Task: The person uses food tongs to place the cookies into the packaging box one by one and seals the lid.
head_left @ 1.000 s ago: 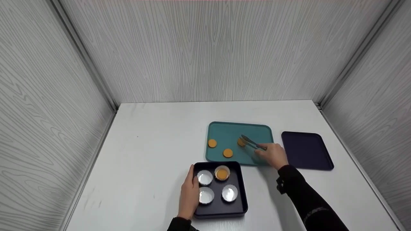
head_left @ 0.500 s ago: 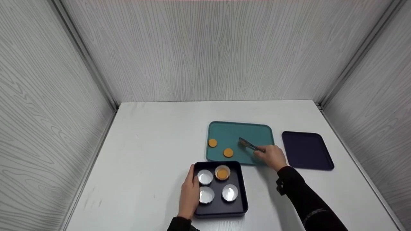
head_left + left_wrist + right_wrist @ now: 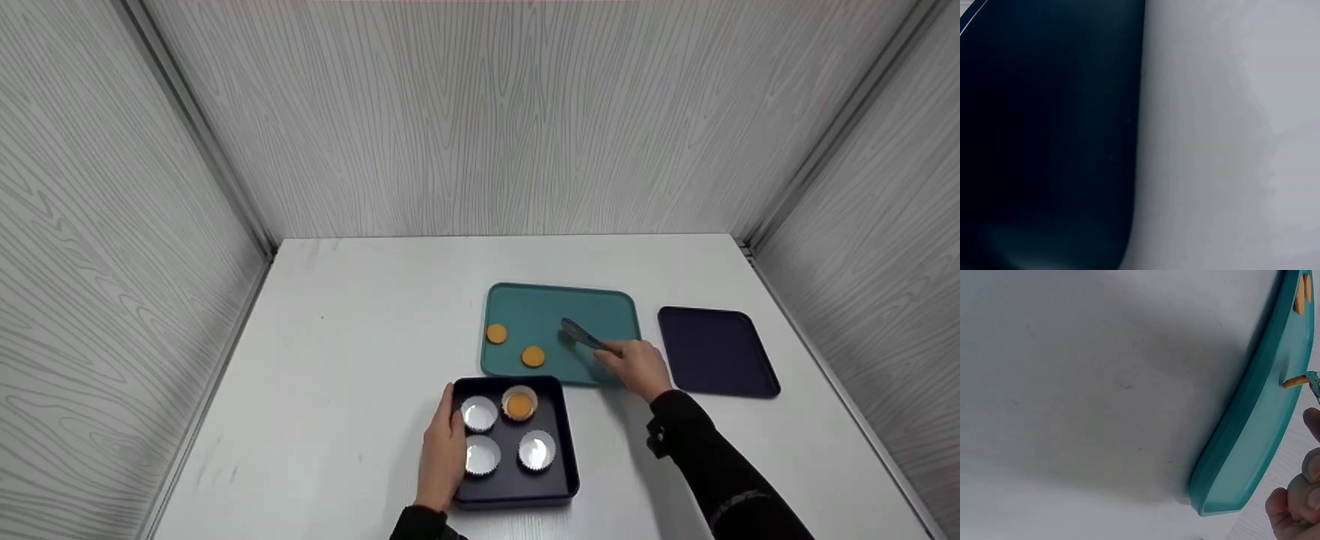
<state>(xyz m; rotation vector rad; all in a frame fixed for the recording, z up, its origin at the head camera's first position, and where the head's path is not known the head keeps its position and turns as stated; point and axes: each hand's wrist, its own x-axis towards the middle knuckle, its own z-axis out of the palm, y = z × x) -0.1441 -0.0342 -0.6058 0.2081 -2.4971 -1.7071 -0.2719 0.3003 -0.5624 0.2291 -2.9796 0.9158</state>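
Observation:
My left hand point(image 3: 442, 454) holds the left wall of a deep navy baking pan point(image 3: 517, 491), its thumb at the rim. Inside stand several white paper baking cups; the back right one point(image 3: 520, 403) contains an orange round, while the front right cup point(image 3: 537, 451) shows its shiny bottom. My right hand point(image 3: 639, 367) grips metal tongs point(image 3: 581, 334) over a teal tray point(image 3: 559, 300). Pinched in the tongs' tips is an orange-brown biscuit point(image 3: 1296, 381), tilted and just above the tray in the right wrist view. Only the pan's dark side point(image 3: 1089, 112) fills the left wrist view, without the hand.
Two more round biscuits lie on the teal tray, one at its left edge point(image 3: 496, 334), one near its front point(image 3: 533, 357). A flat navy tray point(image 3: 716, 352) lies at the right. Grey wood-grain panels point(image 3: 495, 120) enclose the white table point(image 3: 337, 375) behind and at both sides.
The tongs have closed on the biscuit, which lay between their spread tips a second ago, and now seem slightly raised. My left hand and the pan stay in place.

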